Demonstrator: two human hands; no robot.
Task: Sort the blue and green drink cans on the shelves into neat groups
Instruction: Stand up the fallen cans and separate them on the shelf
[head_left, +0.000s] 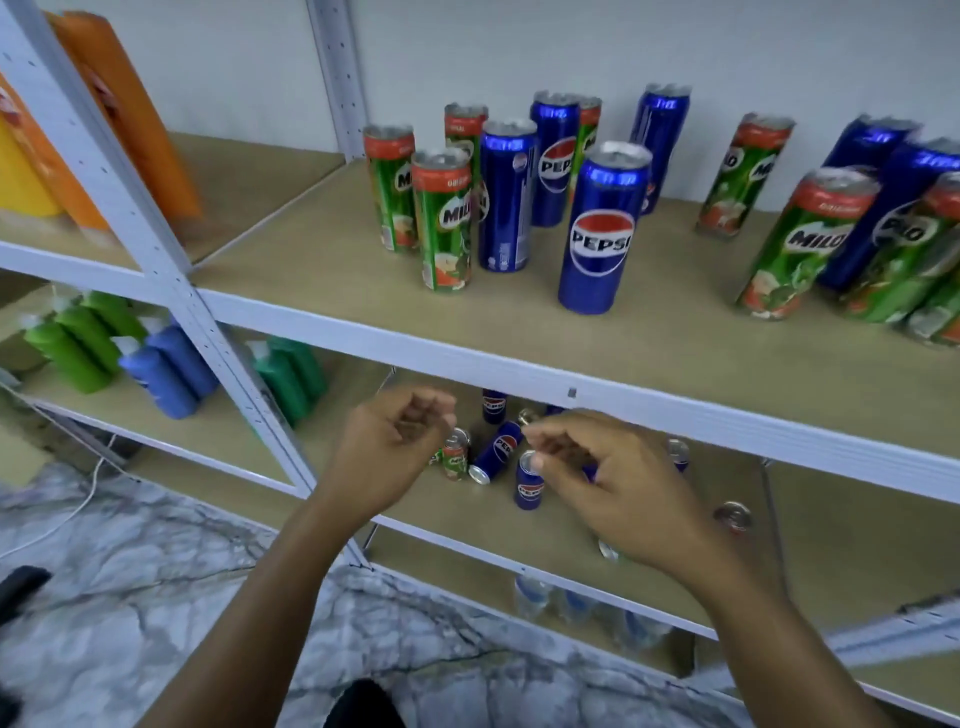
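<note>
A white metal shelving unit (171, 270) with tan boards is seen. On the upper shelf (322, 244), green Milo cans (441, 221) and blue Pepsi cans (600, 228) are stood upright and mixed together, with a further mixed cluster (852, 234) crowded at the right edge. On the lower shelf (571, 530), smaller-looking Pepsi and Milo cans are scattered; one Pepsi can (496, 451) is laid on its side, while another (529, 480) is stood upright just beside it. On the left bay's shelf (156, 426), green and blue bottles (156, 364) are stood together. Clear bottles (571, 603) are kept on the lowest board. A marbled floor (156, 571) is seen below.
</note>
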